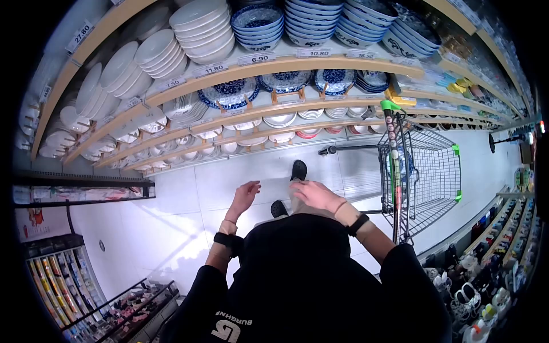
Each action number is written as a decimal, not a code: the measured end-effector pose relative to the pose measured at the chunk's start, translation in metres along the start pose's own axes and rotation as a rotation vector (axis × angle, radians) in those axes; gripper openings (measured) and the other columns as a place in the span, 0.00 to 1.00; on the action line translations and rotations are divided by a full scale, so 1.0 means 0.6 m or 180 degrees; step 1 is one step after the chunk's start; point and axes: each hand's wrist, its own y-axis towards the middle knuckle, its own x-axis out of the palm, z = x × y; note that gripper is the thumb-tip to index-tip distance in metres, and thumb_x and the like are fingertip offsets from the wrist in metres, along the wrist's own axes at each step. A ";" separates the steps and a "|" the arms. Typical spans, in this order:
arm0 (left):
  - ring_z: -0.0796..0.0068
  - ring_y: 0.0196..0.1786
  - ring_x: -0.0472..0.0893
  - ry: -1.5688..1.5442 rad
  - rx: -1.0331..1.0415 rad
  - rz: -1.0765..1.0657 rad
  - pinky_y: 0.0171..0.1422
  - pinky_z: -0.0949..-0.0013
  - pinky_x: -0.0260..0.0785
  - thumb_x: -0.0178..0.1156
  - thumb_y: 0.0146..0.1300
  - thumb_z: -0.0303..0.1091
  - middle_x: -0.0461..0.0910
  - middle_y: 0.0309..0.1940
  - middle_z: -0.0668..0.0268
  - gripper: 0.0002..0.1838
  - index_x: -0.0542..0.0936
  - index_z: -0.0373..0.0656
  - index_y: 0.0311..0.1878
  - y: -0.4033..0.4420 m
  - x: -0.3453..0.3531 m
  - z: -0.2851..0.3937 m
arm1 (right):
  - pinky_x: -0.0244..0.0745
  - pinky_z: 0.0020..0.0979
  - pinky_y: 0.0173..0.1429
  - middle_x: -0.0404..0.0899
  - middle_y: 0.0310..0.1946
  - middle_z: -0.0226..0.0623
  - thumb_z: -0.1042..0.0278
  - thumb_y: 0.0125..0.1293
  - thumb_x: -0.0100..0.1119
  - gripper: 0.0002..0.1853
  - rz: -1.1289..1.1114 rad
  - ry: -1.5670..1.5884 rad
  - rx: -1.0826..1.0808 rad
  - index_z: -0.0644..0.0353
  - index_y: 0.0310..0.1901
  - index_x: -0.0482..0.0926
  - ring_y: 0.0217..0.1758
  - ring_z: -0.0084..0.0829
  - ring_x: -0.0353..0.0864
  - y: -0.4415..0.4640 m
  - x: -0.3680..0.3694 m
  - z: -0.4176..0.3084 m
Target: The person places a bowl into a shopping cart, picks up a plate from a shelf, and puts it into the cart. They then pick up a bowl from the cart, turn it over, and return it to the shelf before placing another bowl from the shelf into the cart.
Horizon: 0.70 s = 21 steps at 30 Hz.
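Observation:
My left hand hangs in the air above the white floor, holding nothing, its fingers loosely bent and apart. Over my trouser leg, my right hand is also without any object, its fingers stretched out; I cannot tell whether it touches the cloth. Ahead of both hands stands a shelf unit with a stack of white bowls, stacks of blue-patterned bowls and blue-and-white plates on wooden stands. A metal shopping cart with green corners is to the right of my right hand.
Price tags line the wooden shelf edge. Lower shelves carry more dishes. A round blue-patterned item shows in the cart. Goods racks stand at lower left, and another rack is at right.

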 end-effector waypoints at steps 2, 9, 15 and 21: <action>0.68 0.38 0.84 0.0013 -0.0027 -0.0120 0.46 0.70 0.75 0.52 0.67 0.33 0.84 0.37 0.55 0.14 0.78 0.35 0.51 -0.018 0.009 -0.039 | 0.73 0.42 0.53 0.77 0.47 0.50 0.66 0.64 0.52 0.15 0.0305 0.0175 0.0136 0.62 0.51 0.73 0.49 0.51 0.76 -0.040 -0.005 -0.020; 0.69 0.39 0.83 0.0096 0.0100 -0.0520 0.47 0.69 0.75 0.51 0.67 0.32 0.84 0.38 0.56 0.14 0.77 0.35 0.51 -0.018 0.052 -0.019 | 0.74 0.42 0.51 0.79 0.45 0.50 0.66 0.66 0.53 0.15 0.1031 0.0241 0.0849 0.59 0.53 0.73 0.46 0.50 0.78 -0.199 -0.009 -0.018; 0.69 0.42 0.83 0.0236 0.0497 -0.0710 0.48 0.69 0.74 0.52 0.68 0.32 0.83 0.40 0.57 0.15 0.75 0.35 0.54 0.018 0.124 0.072 | 0.74 0.41 0.49 0.79 0.45 0.50 0.67 0.66 0.53 0.15 0.1284 0.0235 0.0981 0.60 0.53 0.73 0.45 0.50 0.79 -0.238 -0.034 -0.015; 0.66 0.43 0.82 0.0254 0.1121 -0.1024 0.48 0.67 0.74 0.53 0.67 0.31 0.82 0.43 0.57 0.14 0.75 0.37 0.53 0.020 0.217 0.249 | 0.74 0.38 0.51 0.79 0.47 0.46 0.70 0.65 0.54 0.14 0.2015 0.0349 0.0607 0.62 0.52 0.75 0.46 0.48 0.79 -0.269 -0.122 -0.064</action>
